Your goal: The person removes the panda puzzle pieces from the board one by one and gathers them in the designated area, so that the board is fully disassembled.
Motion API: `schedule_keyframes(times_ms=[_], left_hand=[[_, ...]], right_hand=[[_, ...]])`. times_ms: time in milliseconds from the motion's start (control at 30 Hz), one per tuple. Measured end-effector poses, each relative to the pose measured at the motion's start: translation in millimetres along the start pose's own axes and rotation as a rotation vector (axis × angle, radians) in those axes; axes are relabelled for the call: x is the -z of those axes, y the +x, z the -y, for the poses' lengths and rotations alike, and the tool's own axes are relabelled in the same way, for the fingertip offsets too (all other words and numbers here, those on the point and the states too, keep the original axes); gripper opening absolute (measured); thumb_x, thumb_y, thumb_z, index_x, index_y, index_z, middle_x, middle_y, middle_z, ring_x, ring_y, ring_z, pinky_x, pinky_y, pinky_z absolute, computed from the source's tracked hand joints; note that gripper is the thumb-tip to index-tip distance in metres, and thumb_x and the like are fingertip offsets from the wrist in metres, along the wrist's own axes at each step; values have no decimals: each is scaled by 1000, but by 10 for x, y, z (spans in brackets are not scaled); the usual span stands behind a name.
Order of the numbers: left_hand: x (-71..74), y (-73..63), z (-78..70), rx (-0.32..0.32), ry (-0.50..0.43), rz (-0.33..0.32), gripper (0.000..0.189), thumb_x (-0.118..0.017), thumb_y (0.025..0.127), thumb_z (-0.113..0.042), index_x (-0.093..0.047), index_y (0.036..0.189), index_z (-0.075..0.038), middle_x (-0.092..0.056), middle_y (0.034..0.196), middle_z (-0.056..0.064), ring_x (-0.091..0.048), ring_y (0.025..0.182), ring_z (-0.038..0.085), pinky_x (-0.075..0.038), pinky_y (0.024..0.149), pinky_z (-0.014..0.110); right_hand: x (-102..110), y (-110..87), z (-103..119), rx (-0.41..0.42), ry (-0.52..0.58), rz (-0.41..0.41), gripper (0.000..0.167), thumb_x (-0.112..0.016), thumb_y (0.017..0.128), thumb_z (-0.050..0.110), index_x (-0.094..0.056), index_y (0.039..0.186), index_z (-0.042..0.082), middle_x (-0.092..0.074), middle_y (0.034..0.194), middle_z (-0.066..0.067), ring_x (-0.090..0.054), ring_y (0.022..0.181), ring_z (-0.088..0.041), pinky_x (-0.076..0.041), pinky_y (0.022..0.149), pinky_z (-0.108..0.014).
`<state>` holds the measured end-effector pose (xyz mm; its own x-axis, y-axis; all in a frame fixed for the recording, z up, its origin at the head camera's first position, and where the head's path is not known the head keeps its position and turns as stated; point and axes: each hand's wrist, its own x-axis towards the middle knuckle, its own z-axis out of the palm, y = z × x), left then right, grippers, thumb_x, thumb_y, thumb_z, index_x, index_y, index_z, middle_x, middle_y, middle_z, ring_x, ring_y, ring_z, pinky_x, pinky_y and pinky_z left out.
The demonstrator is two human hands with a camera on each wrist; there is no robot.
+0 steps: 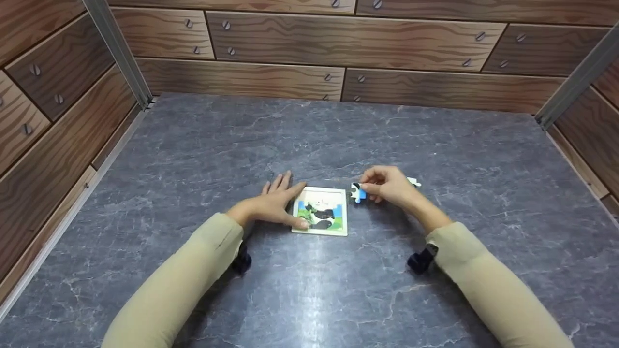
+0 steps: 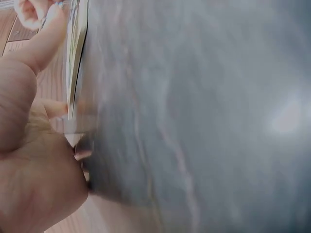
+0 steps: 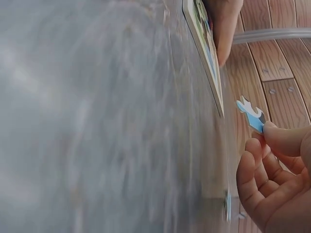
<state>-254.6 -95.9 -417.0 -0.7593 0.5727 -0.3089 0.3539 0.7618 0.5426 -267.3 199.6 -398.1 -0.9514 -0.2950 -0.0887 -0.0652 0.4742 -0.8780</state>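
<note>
A square panda puzzle board [image 1: 320, 232] with a pale rim lies flat on the table. Several pieces are set in its lower part, while the upper part shows bare backing. My left hand [image 1: 273, 205] is spread along the board's left side, thumb over the lower left corner and index finger by the upper left corner. Just right of the board, my right hand [image 1: 390, 186] pinches a blue, white and black jigsaw piece [image 1: 357, 193] between thumb and fingers. In the right wrist view this jigsaw piece [image 3: 250, 115] is held tilted, its knobs pointing away from the fingertips.
Behind my right hand a loose white-looking puzzle piece [image 1: 414, 181] lies on the table, partly hidden. The grey marbled tabletop [image 1: 309, 135] is bounded by wood-patterned walls [image 1: 358, 41] at the back and sides, with metal posts at the corners.
</note>
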Motion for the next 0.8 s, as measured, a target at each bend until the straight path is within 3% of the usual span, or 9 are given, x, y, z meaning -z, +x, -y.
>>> schedule_keyframes(times_ms=[167,533,800], left_hand=[[19,-30,12,3,22,28,110,-71,71,-59,-4,151,-26,21,151,13,21,137,28,11,108,49],[14,-22,7,-1,26,23,108,-72,70,-57,-6,151,-28,22,151,13,22,136,28,13,107,49],[2,-21,7,1,28,26,109,-72,69,-58,-6,151,-27,23,150,14,23,136,29,14,107,48]], right_hand=[[176,-70,-124,-9,24,-35,22,-66,84,5,-59,100,-9,-61,78,-7,-56,59,-14,-49,53,-25],[651,-400,-391,-42,40,-120,27,-64,86,5,-57,104,-13,-62,78,-5,-56,60,-11,-51,55,-25],[952,-532,-575,-82,25,-168,32,-63,88,7,-54,109,-15,-62,78,-3,-58,61,-10,-53,58,-26]])
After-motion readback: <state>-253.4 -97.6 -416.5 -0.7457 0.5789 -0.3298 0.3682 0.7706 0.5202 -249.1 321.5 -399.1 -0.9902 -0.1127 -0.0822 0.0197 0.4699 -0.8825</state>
